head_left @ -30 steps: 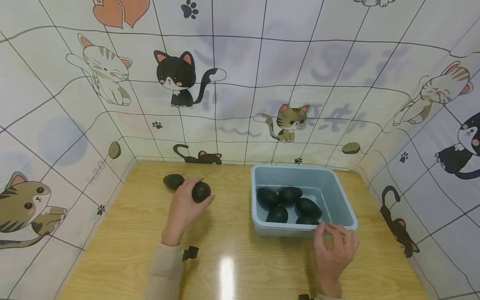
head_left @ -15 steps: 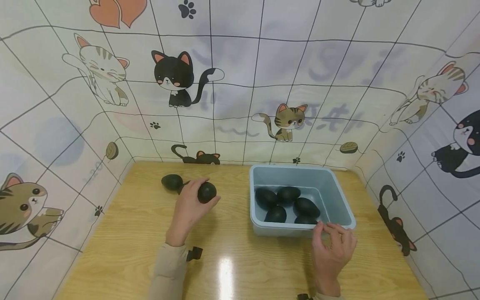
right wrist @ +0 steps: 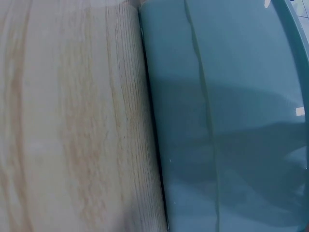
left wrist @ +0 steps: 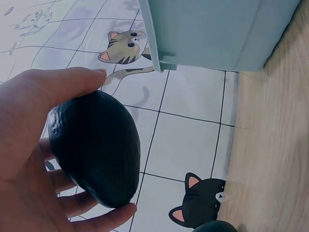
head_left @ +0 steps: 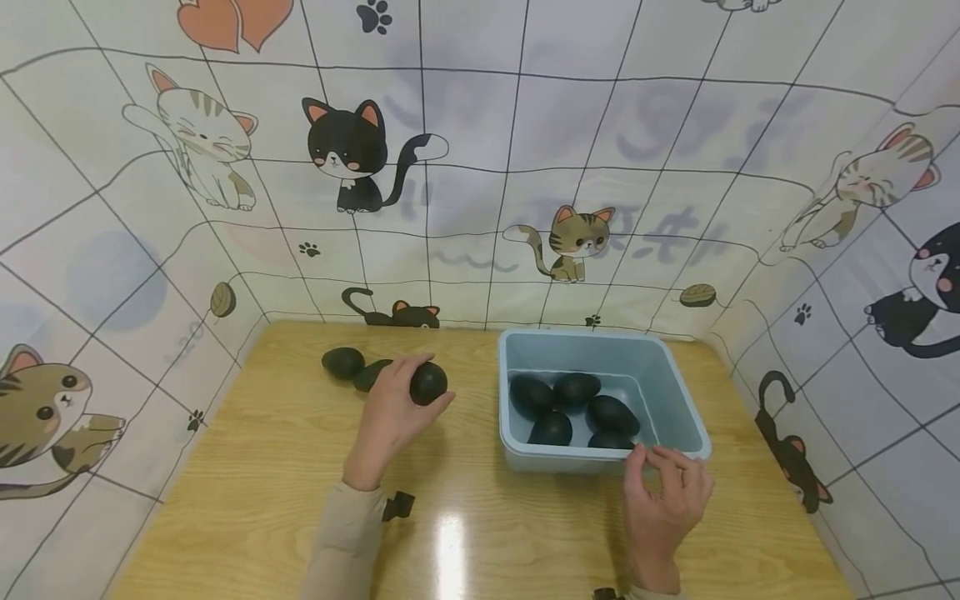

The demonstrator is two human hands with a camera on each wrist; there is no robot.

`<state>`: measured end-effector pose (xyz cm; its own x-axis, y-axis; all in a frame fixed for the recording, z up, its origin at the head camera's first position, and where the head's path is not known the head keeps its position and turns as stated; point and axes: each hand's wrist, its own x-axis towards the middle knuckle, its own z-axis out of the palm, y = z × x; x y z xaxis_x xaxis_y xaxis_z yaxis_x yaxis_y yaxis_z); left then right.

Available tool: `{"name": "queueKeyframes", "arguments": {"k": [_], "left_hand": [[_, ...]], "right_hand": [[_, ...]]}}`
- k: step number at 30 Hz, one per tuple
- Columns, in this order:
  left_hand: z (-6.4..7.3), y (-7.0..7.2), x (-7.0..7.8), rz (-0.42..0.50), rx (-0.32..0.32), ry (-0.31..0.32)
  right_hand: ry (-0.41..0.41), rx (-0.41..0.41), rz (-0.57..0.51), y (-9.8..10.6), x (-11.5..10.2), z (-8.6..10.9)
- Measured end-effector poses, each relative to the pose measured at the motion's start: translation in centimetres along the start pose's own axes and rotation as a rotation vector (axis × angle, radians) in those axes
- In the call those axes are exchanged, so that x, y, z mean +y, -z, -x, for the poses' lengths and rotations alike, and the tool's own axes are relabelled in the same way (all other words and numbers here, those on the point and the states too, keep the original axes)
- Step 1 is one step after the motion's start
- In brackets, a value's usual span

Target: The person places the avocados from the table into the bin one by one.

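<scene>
My left hand (head_left: 390, 417) grips a dark avocado (head_left: 428, 384) between thumb and fingers, left of the blue bin. In the left wrist view the avocado (left wrist: 96, 145) fills the hand, the thumb over its upper end and the fingers behind and below. Two more avocados lie on the table behind this hand, one at the far left (head_left: 342, 363) and one (head_left: 369, 376) partly hidden by the fingers. With thumb and fingertips, my right hand (head_left: 666, 508) pinches the front rim of the light-blue plastic bin (head_left: 555, 452) near its right corner. Several avocados (head_left: 612, 416) lie inside.
The wooden table (head_left: 247, 467) meets cat-printed, tile-patterned walls (head_left: 465, 167) at the back and both sides. In the right wrist view the bin's outer wall (right wrist: 188, 145) stands beside the wood surface (right wrist: 72, 121).
My left hand has moved right with the avocado, bringing a second table avocado into sight behind it. My right hand stays at the bin's rim.
</scene>
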<state>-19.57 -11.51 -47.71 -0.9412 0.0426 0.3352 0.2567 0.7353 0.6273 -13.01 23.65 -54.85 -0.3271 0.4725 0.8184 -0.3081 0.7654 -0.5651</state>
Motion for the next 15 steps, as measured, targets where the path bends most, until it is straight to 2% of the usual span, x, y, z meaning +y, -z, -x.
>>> {"name": "queueKeyframes", "arguments": {"k": [9, 15], "left_hand": [[-0.3, -0.4, 0.7, 0.003, 0.009, -0.058], [-0.5, -1.0, 1.4, 0.023, -0.007, -0.088]], "right_hand": [[0.01, -0.014, -0.002, 0.2, 0.3, 0.0], [0.018, -0.014, -0.006, 0.2, 0.3, 0.0]]}}
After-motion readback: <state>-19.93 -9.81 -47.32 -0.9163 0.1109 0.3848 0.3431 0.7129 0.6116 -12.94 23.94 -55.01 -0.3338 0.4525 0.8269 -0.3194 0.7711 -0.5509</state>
